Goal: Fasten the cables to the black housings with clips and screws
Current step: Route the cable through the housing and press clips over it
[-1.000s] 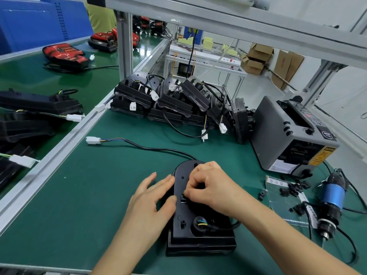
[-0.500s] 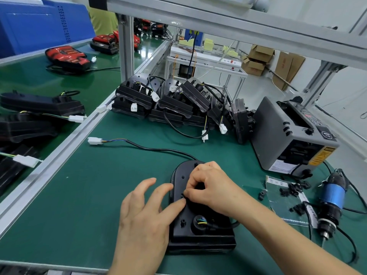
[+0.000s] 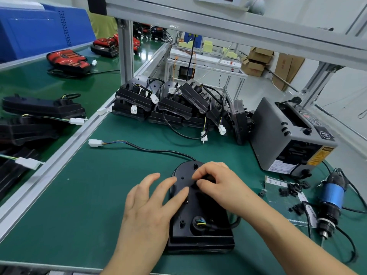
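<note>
Both hands sit on the black housing [image 3: 198,233] by the desk's [image 3: 89,205] front edge: left hand [image 3: 147,203] flat, fingers spread; right hand [image 3: 218,187] pinches a mostly hidden black piece [image 3: 207,177]. Open surface lies leftward, below the cable [image 3: 158,150].

head cam | forward-down | close over green bench [image 3: 83,205] | single view

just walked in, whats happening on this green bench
A person is fitting a cable to a black housing lying on the green bench. The left hand rests open on the housing's left side, steadying it, while the right hand pinches what looks like a small black clip against its top half. The blue electric screwdriver lies untouched to the right, beside loose clips, so no screw is being driven yet.
</note>
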`<state>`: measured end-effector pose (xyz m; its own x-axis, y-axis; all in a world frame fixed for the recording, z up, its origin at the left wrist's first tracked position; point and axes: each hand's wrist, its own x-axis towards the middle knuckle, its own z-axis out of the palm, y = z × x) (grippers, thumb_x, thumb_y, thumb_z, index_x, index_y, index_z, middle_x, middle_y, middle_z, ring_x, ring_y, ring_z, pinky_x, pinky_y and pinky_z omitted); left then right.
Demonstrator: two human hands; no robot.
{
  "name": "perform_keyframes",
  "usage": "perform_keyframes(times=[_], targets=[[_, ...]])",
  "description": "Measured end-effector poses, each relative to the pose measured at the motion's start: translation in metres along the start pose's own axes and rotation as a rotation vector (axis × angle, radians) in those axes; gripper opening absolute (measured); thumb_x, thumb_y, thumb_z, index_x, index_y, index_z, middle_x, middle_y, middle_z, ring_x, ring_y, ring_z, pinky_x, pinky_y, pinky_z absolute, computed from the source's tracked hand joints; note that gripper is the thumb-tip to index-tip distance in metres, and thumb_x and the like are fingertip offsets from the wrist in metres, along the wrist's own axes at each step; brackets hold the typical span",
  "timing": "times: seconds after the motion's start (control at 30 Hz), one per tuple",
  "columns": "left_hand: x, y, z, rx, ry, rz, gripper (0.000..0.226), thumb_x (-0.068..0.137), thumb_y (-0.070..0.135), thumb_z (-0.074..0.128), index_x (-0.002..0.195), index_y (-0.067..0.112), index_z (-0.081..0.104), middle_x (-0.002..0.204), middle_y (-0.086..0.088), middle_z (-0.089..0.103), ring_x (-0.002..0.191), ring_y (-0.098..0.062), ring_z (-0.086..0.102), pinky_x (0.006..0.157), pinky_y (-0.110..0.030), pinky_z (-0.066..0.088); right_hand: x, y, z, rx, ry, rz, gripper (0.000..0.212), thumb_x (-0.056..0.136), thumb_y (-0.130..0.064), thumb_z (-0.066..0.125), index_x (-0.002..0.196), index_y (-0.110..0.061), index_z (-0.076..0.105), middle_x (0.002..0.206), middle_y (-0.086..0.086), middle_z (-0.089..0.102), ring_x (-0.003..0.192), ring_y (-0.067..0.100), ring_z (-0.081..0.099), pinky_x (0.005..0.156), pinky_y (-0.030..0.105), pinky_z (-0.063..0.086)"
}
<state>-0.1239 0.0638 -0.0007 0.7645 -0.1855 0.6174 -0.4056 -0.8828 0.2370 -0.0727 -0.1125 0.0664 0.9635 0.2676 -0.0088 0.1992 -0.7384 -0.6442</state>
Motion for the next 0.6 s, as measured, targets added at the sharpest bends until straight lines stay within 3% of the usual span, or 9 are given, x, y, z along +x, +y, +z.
perform_keyframes(times=[0.2,0.4,0.47,0.53,0.6], targets=[[0.000,0.000,-0.003,0.086,-0.070,0.050,0.061,0.068,0.007,0.031,0.109,0.028,0.070,0.122,-0.005,0.063,0.118,-0.034,0.042,0.093,-0.043,0.028,-0.018,0.016,-0.007,-0.086,0.047,0.016,0.023,0.091,-0.018,0.054,0.109,-0.030,0.062,0.104,-0.024,0.052,0.110,-0.002,0.033,0.085,0.003,0.026],[0.001,0.005,-0.010,0.088,-0.156,0.084,0.074,0.047,-0.009,0.067,0.110,0.030,0.070,0.128,-0.006,0.060,0.118,-0.034,0.045,0.094,-0.043,0.030,-0.036,0.034,-0.016,-0.275,0.225,0.152,0.034,0.092,-0.030,0.053,0.125,-0.025,0.052,0.129,-0.011,0.048,0.123,0.010,0.035,0.102,0.026,0.031],[0.002,0.003,-0.011,0.068,-0.186,0.094,0.076,0.042,-0.008,0.075,0.107,0.032,0.071,0.125,-0.003,0.063,0.116,-0.035,0.053,0.094,-0.046,0.038,-0.041,0.041,-0.017,-0.382,0.222,0.268,0.043,0.092,-0.042,0.050,0.131,-0.025,0.044,0.129,-0.007,0.051,0.121,0.015,0.044,0.100,0.032,0.038],[0.012,-0.004,-0.011,0.007,-0.198,0.123,0.068,0.050,-0.007,0.071,0.104,0.033,0.072,0.122,0.000,0.064,0.110,-0.035,0.059,0.085,-0.049,0.048,-0.045,0.045,-0.015,-0.441,0.143,0.397,0.051,0.091,-0.054,0.044,0.135,-0.027,0.036,0.121,-0.004,0.059,0.114,0.020,0.054,0.091,0.034,0.045],[0.034,-0.019,-0.008,-0.089,-0.227,0.030,0.063,0.068,-0.010,0.059,0.116,0.029,0.067,0.127,0.001,0.061,0.114,-0.032,0.055,0.088,-0.047,0.049,-0.046,0.048,-0.011,-0.439,0.078,0.456,0.057,0.091,-0.060,0.040,0.137,-0.027,0.033,0.117,-0.002,0.062,0.112,0.023,0.056,0.088,0.034,0.045]])
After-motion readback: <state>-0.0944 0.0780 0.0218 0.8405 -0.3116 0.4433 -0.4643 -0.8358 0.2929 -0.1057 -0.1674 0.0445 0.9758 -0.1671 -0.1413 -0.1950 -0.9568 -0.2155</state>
